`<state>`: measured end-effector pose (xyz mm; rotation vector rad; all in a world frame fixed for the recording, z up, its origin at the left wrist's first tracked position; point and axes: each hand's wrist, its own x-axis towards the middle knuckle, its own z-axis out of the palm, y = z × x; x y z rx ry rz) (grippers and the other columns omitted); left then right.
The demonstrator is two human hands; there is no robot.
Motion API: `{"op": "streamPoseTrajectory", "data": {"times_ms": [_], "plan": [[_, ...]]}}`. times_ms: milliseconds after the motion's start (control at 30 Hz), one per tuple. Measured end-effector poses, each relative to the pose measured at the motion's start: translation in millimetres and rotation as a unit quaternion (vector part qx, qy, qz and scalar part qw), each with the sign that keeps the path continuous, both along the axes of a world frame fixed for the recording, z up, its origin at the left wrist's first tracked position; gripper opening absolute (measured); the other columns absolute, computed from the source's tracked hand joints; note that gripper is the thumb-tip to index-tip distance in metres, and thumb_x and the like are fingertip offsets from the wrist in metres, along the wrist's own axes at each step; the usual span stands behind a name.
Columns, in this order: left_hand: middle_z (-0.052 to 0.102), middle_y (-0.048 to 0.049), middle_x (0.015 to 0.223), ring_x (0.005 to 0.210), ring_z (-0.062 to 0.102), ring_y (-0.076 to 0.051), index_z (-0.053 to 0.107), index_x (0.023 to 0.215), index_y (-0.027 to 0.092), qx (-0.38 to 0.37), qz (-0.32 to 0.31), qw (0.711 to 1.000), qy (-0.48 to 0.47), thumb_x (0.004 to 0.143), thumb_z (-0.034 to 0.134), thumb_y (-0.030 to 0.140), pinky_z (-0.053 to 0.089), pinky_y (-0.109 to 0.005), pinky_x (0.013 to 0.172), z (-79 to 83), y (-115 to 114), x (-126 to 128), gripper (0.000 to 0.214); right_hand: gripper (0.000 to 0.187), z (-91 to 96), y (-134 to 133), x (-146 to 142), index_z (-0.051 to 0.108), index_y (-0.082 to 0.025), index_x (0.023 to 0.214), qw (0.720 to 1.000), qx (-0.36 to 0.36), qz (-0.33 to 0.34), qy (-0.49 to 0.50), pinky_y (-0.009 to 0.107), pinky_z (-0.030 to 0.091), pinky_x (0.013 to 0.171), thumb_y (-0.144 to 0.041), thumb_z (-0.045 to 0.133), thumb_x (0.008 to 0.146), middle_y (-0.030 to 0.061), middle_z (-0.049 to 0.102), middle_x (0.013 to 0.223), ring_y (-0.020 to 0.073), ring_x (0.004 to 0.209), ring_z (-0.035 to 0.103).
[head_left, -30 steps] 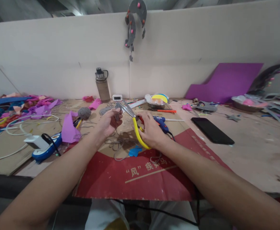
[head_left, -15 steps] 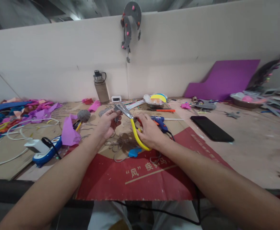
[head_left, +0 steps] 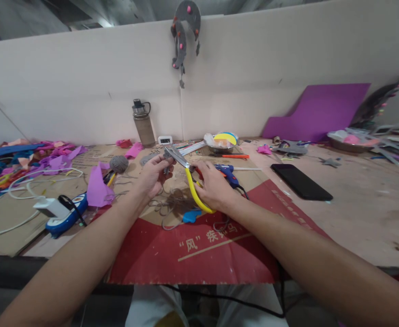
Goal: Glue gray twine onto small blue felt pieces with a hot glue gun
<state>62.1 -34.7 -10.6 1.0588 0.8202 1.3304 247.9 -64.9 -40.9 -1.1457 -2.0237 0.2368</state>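
Note:
My right hand is closed round the yellow handle of a pair of scissors, whose metal blades point up and to the left. At the blades, my left hand pinches a small grey piece, seemingly felt, partly hidden by the fingers. Loose grey yarn lies in loops on the cardboard below both hands. A blue scrap rests by the yarn. Just beyond my right hand is a blue glue gun, partly covered by it.
Red-printed cardboard covers the table before me. A black phone lies at right. A power strip with cables and a grey yarn ball are at left. A bottle and a bowl stand near the wall.
Both hands and the scissors stay in nearly the same place. The whole view has shifted very slightly.

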Motion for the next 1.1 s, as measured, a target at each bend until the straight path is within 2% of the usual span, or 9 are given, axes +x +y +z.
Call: {"op": "streamPoseTrajectory", "data": {"times_ms": [200,467,667,867,1000,1100], "plan": [[0.063,0.0017,0.069,0.053,0.051,-0.005,0.059,0.074,0.014,0.005,0.0,1.0,0.0,0.059,0.077,0.019,0.04,-0.017,0.048,0.2,-0.5,0.5,0.024,0.035,0.7,-0.7,-0.7,0.052,-0.017,0.117,1.0,-0.005,-0.009,-0.009,0.036,0.046,0.083,-0.023,0.053,0.083,0.0118,0.054,0.109,0.0214,0.09,0.054],[0.063,0.0016,0.069,0.053,0.051,-0.006,0.06,0.075,0.014,0.01,-0.003,1.0,-0.004,0.062,0.075,0.018,0.039,-0.017,0.049,-3.2,2.3,-1.2,0.02,0.034,2.1,-1.8,-1.1,0.052,-0.016,0.117,1.0,-0.001,-0.01,-0.013,0.036,0.045,0.082,-0.023,0.053,0.084,0.013,0.055,0.109,0.0221,0.09,0.054],[0.063,0.0011,0.069,0.053,0.051,-0.005,0.06,0.075,0.014,0.003,-0.012,1.0,-0.016,0.063,0.074,0.015,0.038,-0.017,0.047,0.2,0.2,0.2,0.018,0.034,1.5,-1.7,-0.5,0.052,-0.017,0.118,1.0,0.001,-0.015,-0.02,0.038,0.045,0.085,-0.022,0.051,0.084,0.0125,0.056,0.11,0.0232,0.094,0.054],[0.063,0.0003,0.071,0.052,0.051,-0.005,0.061,0.077,0.013,-0.042,-0.035,0.997,-0.053,0.065,0.072,0.012,0.036,-0.016,0.044,2.2,-0.5,0.2,0.017,0.034,-2.5,3.7,-0.6,0.051,-0.017,0.118,1.0,0.003,-0.009,0.017,0.04,0.044,0.092,-0.024,0.053,0.085,0.0133,0.057,0.11,0.0244,0.101,0.055],[0.062,-0.0006,0.071,0.051,0.051,-0.005,0.06,0.074,0.012,-0.087,-0.016,0.992,-0.086,0.072,0.067,0.011,0.038,-0.016,0.044,4.9,-1.3,1.1,0.008,0.033,-4.4,7.7,0.0,0.047,-0.018,0.118,0.998,-0.005,-0.025,0.053,0.041,0.044,0.094,-0.024,0.051,0.087,0.013,0.057,0.111,0.024,0.102,0.054],[0.061,-0.0003,0.069,0.05,0.05,-0.005,0.059,0.074,0.012,-0.096,-0.004,0.99,-0.105,0.077,0.063,0.011,0.037,-0.016,0.043,7.3,-3.2,2.4,0.005,0.035,-6.0,7.3,-0.6,0.047,-0.019,0.118,0.998,-0.013,-0.016,0.056,0.042,0.044,0.095,-0.034,0.053,0.088,0.0136,0.054,0.114,0.0241,0.102,0.054]]}}
